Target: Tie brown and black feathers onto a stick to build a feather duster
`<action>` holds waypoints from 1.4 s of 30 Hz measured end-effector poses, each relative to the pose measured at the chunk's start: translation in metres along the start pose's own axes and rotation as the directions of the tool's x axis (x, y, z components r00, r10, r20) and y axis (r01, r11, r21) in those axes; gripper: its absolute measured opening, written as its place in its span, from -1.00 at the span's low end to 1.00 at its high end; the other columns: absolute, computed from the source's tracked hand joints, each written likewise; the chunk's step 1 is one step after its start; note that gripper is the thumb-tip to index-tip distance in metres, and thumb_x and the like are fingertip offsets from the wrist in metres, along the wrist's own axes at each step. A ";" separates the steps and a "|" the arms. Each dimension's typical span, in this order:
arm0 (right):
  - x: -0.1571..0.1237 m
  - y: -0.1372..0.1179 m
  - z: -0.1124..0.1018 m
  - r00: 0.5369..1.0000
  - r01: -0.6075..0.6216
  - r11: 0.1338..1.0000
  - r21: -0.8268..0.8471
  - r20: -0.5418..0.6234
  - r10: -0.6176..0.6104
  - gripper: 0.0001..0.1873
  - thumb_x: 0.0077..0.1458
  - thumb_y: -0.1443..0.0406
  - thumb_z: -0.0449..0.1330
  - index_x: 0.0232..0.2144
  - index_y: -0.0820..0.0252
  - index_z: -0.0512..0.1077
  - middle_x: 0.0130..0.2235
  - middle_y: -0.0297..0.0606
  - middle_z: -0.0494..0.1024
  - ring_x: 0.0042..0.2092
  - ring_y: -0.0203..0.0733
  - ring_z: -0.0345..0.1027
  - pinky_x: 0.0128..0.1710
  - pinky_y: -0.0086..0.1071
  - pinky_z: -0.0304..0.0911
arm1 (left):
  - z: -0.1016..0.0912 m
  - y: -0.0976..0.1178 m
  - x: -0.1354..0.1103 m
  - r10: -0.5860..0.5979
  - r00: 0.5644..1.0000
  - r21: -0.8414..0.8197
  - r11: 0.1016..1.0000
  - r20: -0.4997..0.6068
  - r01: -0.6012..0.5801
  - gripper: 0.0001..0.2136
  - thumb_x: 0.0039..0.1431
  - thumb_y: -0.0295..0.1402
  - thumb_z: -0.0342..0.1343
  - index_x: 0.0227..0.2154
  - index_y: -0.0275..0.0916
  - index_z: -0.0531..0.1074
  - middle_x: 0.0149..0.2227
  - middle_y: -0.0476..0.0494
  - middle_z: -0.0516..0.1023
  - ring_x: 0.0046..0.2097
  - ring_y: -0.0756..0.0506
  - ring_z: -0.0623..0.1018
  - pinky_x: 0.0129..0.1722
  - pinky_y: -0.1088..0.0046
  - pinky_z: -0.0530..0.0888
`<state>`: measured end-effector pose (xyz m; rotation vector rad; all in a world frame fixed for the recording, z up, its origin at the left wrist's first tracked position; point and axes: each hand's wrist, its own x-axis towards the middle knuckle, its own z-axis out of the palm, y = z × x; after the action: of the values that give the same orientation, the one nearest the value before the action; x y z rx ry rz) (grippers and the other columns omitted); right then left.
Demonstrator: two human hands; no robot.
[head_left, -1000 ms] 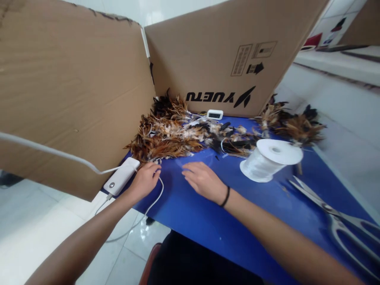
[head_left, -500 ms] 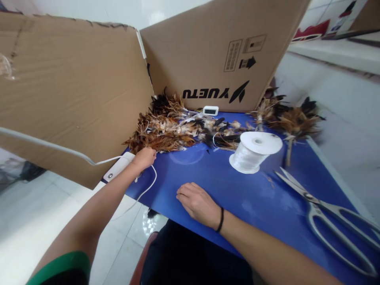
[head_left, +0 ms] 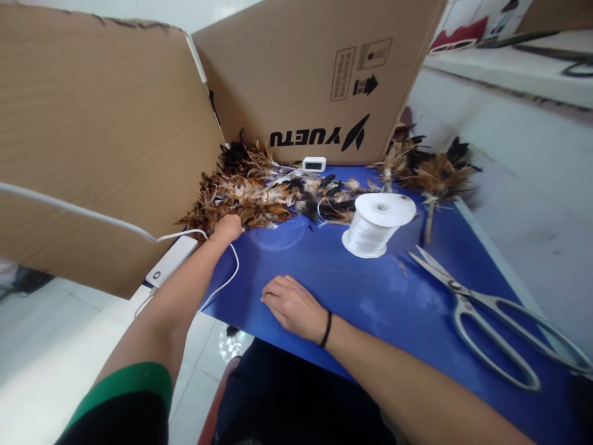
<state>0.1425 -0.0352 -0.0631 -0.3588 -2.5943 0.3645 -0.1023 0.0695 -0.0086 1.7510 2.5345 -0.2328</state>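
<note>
My left hand (head_left: 228, 228) reaches out to the front edge of a heap of brown, white and black feathers (head_left: 259, 188). Its fingers are curled in, and their tips are hidden, so what they hold, if anything, does not show. Closer to me, my right hand (head_left: 294, 307) rests on the blue tabletop (head_left: 333, 272) with its fingers bent together and nothing visible in them. A white spool of clear-looking ribbon (head_left: 373, 232) stands beyond it to the right. Large metal scissors (head_left: 456, 287) lie with blades slightly apart at the right.
A white power bank (head_left: 169, 262) with a white cable (head_left: 237, 266) lies by my left forearm. Cardboard panels (head_left: 306, 74) wall off the left and back. A small digital display (head_left: 314, 164) stands at the back. Tied feather bundles (head_left: 440, 170) lie back right.
My left hand has moved slightly forward and right, away from the power bank and along the feathers. My right hand stays on the tabletop. The whole view has shifted a little.
</note>
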 end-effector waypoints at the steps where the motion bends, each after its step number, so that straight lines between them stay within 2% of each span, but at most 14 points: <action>1: 0.000 0.001 0.001 1.000 -0.001 1.000 0.004 -0.004 0.001 -0.85 0.16 0.40 0.06 -0.29 0.19 0.44 -0.24 -0.24 0.48 -0.15 -0.22 0.22 -0.18 -0.30 0.08 | -0.001 0.000 0.003 -0.004 1.000 0.004 1.000 0.007 0.004 -0.63 0.00 -0.28 0.13 -0.14 -0.39 0.48 -0.09 -0.51 0.50 -0.02 -0.29 0.49 -0.09 0.31 0.42; 5: -0.001 0.002 0.002 1.000 0.002 1.000 0.012 -0.014 -0.001 -0.84 0.17 0.40 0.05 -0.28 0.18 0.44 -0.23 -0.24 0.49 -0.15 -0.21 0.23 -0.19 -0.30 0.08 | -0.006 -0.001 0.006 0.040 0.999 0.006 0.999 -0.003 -0.040 -0.68 -0.05 -0.34 0.14 -0.22 -0.39 0.51 -0.15 -0.44 0.54 -0.07 -0.24 0.52 -0.11 0.41 0.41; 9: -0.001 0.002 0.001 1.000 -0.004 1.000 0.031 -0.014 0.004 -0.84 0.18 0.39 0.05 -0.30 0.17 0.44 -0.24 -0.24 0.49 -0.17 -0.21 0.23 -0.21 -0.31 0.08 | -0.024 -0.009 -0.004 0.088 0.992 -0.036 0.995 -0.086 -0.091 -0.67 0.01 -0.26 0.06 -0.20 -0.34 0.50 -0.19 -0.27 0.57 -0.12 -0.15 0.53 -0.14 0.51 0.40; 13: -0.001 0.002 0.001 1.000 -0.013 0.999 0.046 -0.024 0.015 -0.85 0.18 0.39 0.06 -0.31 0.17 0.44 -0.23 -0.24 0.49 -0.16 -0.21 0.23 -0.20 -0.31 0.09 | -0.051 -0.032 -0.017 0.048 0.984 -0.072 0.996 -0.172 -0.061 -0.63 0.04 -0.20 0.01 -0.21 -0.38 0.48 -0.28 -0.23 0.57 -0.26 -0.11 0.54 -0.27 0.50 0.41; 16: -0.002 0.002 0.002 0.999 -0.010 0.998 0.058 -0.031 0.012 -0.83 0.19 0.38 0.04 -0.30 0.18 0.44 -0.23 -0.23 0.49 -0.17 -0.20 0.24 -0.19 -0.29 0.10 | -0.063 -0.057 -0.023 -0.011 0.972 -0.128 0.992 -0.234 -0.019 -0.65 0.00 -0.23 0.04 -0.24 -0.40 0.49 -0.32 -0.21 0.57 -0.32 -0.09 0.53 -0.34 0.52 0.40; 19: -0.002 0.003 0.003 0.999 -0.010 0.998 0.066 -0.038 0.012 -0.82 0.20 0.38 0.03 -0.30 0.18 0.44 -0.24 -0.23 0.49 -0.17 -0.20 0.24 -0.20 -0.29 0.10 | -0.060 -0.080 -0.024 -0.075 0.968 -0.139 0.989 -0.240 0.042 -0.67 0.01 -0.26 0.03 -0.24 -0.39 0.48 -0.31 -0.21 0.58 -0.31 -0.08 0.53 -0.37 0.54 0.39; 23: -0.002 0.003 0.003 0.999 -0.018 0.997 0.074 -0.037 0.021 -0.84 0.18 0.39 0.05 -0.31 0.18 0.44 -0.24 -0.24 0.49 -0.17 -0.21 0.24 -0.19 -0.29 0.11 | -0.042 -0.095 -0.017 -0.128 0.970 -0.095 0.989 -0.205 0.110 -0.66 0.04 -0.29 0.01 -0.17 -0.38 0.45 -0.21 -0.27 0.57 -0.23 -0.13 0.55 -0.31 0.51 0.40; 28: -0.001 0.002 0.001 0.999 -0.021 0.997 0.077 -0.031 0.023 -0.83 0.17 0.41 0.04 -0.30 0.18 0.44 -0.22 -0.25 0.50 -0.17 -0.21 0.25 -0.19 -0.30 0.11 | -0.020 -0.091 -0.012 -0.132 0.983 -0.021 0.991 -0.124 0.131 -0.58 -0.04 -0.24 0.13 -0.12 -0.37 0.43 -0.16 -0.42 0.54 -0.12 -0.26 0.53 -0.18 0.36 0.41; 31: -0.001 0.002 0.001 0.999 -0.032 0.996 0.080 -0.032 0.035 -0.83 0.18 0.40 0.04 -0.30 0.18 0.44 -0.22 -0.27 0.50 -0.17 -0.21 0.25 -0.18 -0.30 0.10 | -0.016 -0.081 -0.017 -0.118 0.982 0.011 0.993 -0.148 0.121 -0.47 0.07 -0.07 0.00 0.01 -0.36 0.33 -0.05 -0.49 0.46 -0.03 -0.31 0.48 -0.11 0.26 0.39; 34: -0.001 0.002 0.001 0.999 -0.041 0.996 0.084 -0.020 0.043 -0.83 0.19 0.39 0.04 -0.31 0.18 0.43 -0.22 -0.28 0.50 -0.17 -0.22 0.24 -0.19 -0.30 0.09 | -0.011 -0.068 -0.024 -0.028 0.988 0.108 0.993 -0.149 0.045 -0.27 0.00 0.16 -0.08 0.08 -0.35 0.26 0.01 -0.53 0.39 0.03 -0.38 0.42 -0.08 0.17 0.37; 36: -0.001 0.002 0.002 0.999 -0.051 0.995 0.087 -0.007 0.052 -0.83 0.19 0.38 0.03 -0.31 0.18 0.43 -0.22 -0.28 0.49 -0.16 -0.23 0.24 -0.18 -0.30 0.08 | -0.006 -0.062 -0.026 0.021 0.995 0.174 0.985 -0.099 -0.003 -0.23 -0.06 0.18 -0.03 0.08 -0.34 0.26 0.00 -0.51 0.40 0.03 -0.39 0.41 -0.07 0.18 0.36; 38: -0.001 0.001 0.001 0.998 -0.061 0.994 0.089 0.002 0.061 -0.83 0.20 0.38 0.03 -0.29 0.17 0.43 -0.21 -0.28 0.49 -0.15 -0.23 0.24 -0.16 -0.30 0.08 | -0.003 -0.057 -0.026 0.017 0.998 0.198 0.980 -0.057 -0.005 -0.28 -0.03 0.13 -0.01 0.06 -0.35 0.29 -0.03 -0.49 0.42 0.00 -0.37 0.43 -0.08 0.20 0.36; 40: -0.001 0.001 0.001 0.998 -0.064 0.993 0.095 0.006 0.063 -0.82 0.20 0.38 0.02 -0.28 0.17 0.43 -0.21 -0.27 0.49 -0.15 -0.22 0.23 -0.16 -0.30 0.07 | -0.005 -0.056 -0.024 -0.018 0.996 0.188 0.981 -0.091 0.035 -0.35 0.06 0.09 -0.10 0.03 -0.36 0.32 -0.04 -0.50 0.42 -0.02 -0.35 0.45 -0.09 0.21 0.37; 42: -0.001 0.001 0.001 0.998 -0.059 0.993 0.104 0.006 0.059 -0.82 0.20 0.38 0.02 -0.27 0.18 0.43 -0.21 -0.26 0.48 -0.15 -0.22 0.23 -0.16 -0.30 0.08 | -0.011 -0.054 -0.020 -0.035 0.976 0.145 0.987 -0.215 0.067 -0.40 0.16 0.04 -0.22 0.00 -0.36 0.35 -0.04 -0.48 0.41 -0.02 -0.32 0.45 -0.07 0.21 0.36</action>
<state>0.1431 -0.0344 -0.0648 -0.3989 -2.5597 0.5187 -0.1452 0.0338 0.0104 1.8572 2.7820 -0.2612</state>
